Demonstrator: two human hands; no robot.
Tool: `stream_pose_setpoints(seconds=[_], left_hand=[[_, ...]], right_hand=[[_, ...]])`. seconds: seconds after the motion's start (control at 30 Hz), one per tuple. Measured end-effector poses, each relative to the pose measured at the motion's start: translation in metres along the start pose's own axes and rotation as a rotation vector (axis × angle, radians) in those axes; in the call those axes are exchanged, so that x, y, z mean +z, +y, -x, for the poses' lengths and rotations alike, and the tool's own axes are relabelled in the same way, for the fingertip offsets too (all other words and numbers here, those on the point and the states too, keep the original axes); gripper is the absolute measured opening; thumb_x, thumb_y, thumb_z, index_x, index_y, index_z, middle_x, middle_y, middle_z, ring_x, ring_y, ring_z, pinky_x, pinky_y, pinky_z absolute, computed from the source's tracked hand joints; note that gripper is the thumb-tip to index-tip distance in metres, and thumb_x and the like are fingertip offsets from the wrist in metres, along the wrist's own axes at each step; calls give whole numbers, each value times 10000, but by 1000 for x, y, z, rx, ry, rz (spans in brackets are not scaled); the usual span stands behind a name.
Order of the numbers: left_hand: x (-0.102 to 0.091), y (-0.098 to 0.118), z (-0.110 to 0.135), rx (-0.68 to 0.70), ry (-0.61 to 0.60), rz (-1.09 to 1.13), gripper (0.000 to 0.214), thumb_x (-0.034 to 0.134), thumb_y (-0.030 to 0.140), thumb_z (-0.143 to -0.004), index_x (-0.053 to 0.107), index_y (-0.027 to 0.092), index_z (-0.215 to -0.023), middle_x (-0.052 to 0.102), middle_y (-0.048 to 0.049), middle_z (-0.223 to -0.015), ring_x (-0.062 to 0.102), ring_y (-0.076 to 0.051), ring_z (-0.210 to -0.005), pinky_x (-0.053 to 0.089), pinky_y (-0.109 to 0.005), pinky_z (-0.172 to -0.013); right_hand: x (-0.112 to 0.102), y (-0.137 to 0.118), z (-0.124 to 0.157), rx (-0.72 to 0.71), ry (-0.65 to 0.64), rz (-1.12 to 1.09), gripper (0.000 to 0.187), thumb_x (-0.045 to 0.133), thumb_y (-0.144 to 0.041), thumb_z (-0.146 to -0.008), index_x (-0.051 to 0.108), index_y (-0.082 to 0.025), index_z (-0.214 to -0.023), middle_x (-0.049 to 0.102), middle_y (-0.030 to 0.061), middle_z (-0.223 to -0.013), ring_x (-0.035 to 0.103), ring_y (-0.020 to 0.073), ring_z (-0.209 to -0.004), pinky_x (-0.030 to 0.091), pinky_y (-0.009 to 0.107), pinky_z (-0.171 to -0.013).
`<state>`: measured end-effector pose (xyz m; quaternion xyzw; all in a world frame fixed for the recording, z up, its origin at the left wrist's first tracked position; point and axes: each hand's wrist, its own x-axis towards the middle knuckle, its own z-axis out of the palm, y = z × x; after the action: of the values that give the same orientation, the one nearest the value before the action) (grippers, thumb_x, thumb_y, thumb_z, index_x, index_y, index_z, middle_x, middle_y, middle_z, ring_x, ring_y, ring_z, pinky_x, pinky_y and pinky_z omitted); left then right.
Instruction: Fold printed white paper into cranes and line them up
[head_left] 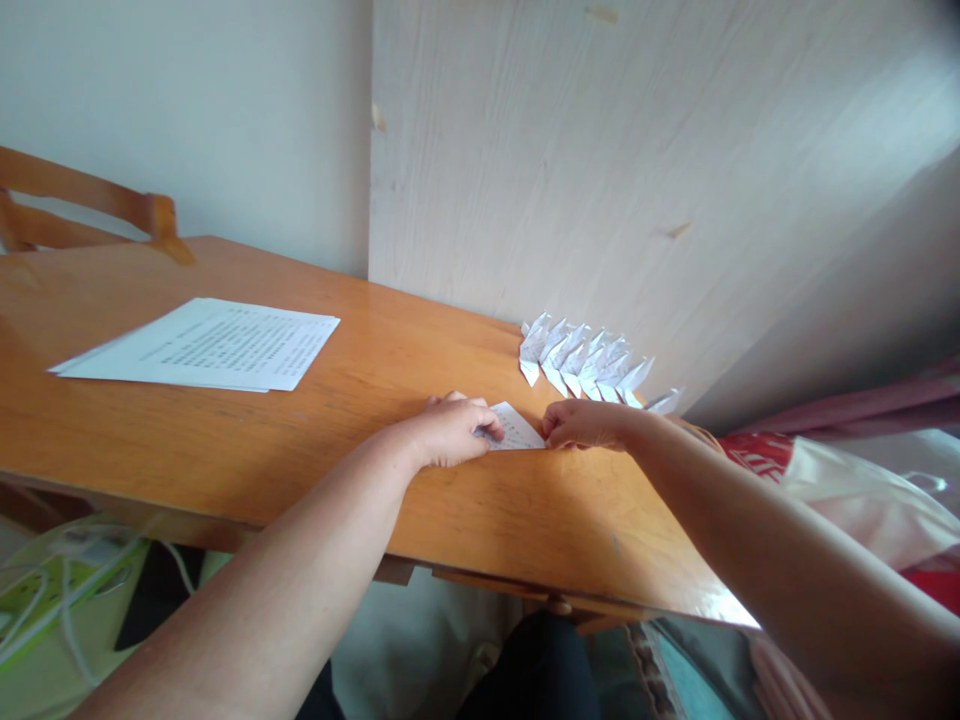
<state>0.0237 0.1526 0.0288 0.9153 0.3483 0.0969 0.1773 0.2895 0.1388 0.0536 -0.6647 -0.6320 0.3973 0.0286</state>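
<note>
A small folded piece of printed paper (517,428) lies on the wooden table between my two hands, its flat edge facing me. My left hand (457,428) is closed over its left end, the thumb and curled fingers pressing on the paper. At the right corner, my right hand (576,424) has its fingers bunched in a pinch on the tip of the sheet. Just behind my right hand stand several folded paper shapes (581,360) with pointed ends, lined up in a row.
A stack of printed sheets (225,345) lies on the left of the table (360,380). Behind it is a wooden chair (82,205). A pale panel (525,150) borders the table's back. Bags (855,500) crowd the right side. Cables and a power strip (45,590) sit lower left.
</note>
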Motion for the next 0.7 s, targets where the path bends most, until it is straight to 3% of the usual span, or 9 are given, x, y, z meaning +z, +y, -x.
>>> stream_pose_setpoints(seconds=[0.2,0.3,0.4,0.47,0.53,0.6,0.7], left_hand=[[0,1,1,6,22,-15,304,567,257,-840,701,384,-1081,669,31,-1164,542,-252,-1105,410,-370,-919],[-1,3,2,33,29,-27,307,572,243,-818,700,375,-1064,673,35,-1161,540,-251,-1103,411,-367,-912],[0,4,3,46,63,-49,303,571,224,-799,700,365,-1034,685,37,-1125,535,-258,-1103,408,-378,-899],[1,3,3,36,101,-70,297,557,203,-803,708,358,-1007,687,33,-1119,528,-262,-1111,400,-389,-906],[2,1,3,34,133,-82,310,542,181,-815,717,356,-1002,681,25,-1135,523,-259,-1117,394,-392,-917],[4,-1,2,35,170,-90,327,529,165,-829,725,357,-1005,670,14,-1143,524,-252,-1107,393,-387,-924],[7,-5,1,12,237,-126,309,505,179,-869,739,346,-981,668,-13,-1081,539,-246,-1053,398,-389,-911]], right_hand=[[6,12,3,-58,102,-117,175,647,-192,-662,601,-195,-830,581,-23,-661,482,104,-560,314,213,-484],[13,14,8,-85,218,-179,127,600,-274,-737,587,-192,-833,602,-2,-676,527,120,-582,354,220,-497],[25,13,13,-113,366,-213,205,552,-339,-807,597,-190,-940,670,40,-792,602,155,-668,413,237,-536],[36,11,15,-154,462,-216,303,534,-347,-847,591,-189,-1099,704,76,-980,646,177,-798,475,259,-630],[49,10,19,-213,532,-205,413,539,-311,-870,547,-199,-1268,669,97,-1214,637,194,-1030,501,286,-825],[62,8,25,-270,566,-169,480,543,-264,-878,523,-211,-1355,666,94,-1259,606,213,-1140,465,335,-963],[80,1,41,-434,593,153,447,520,-279,-922,575,-212,-1360,671,109,-1276,597,267,-1172,437,407,-1016]])
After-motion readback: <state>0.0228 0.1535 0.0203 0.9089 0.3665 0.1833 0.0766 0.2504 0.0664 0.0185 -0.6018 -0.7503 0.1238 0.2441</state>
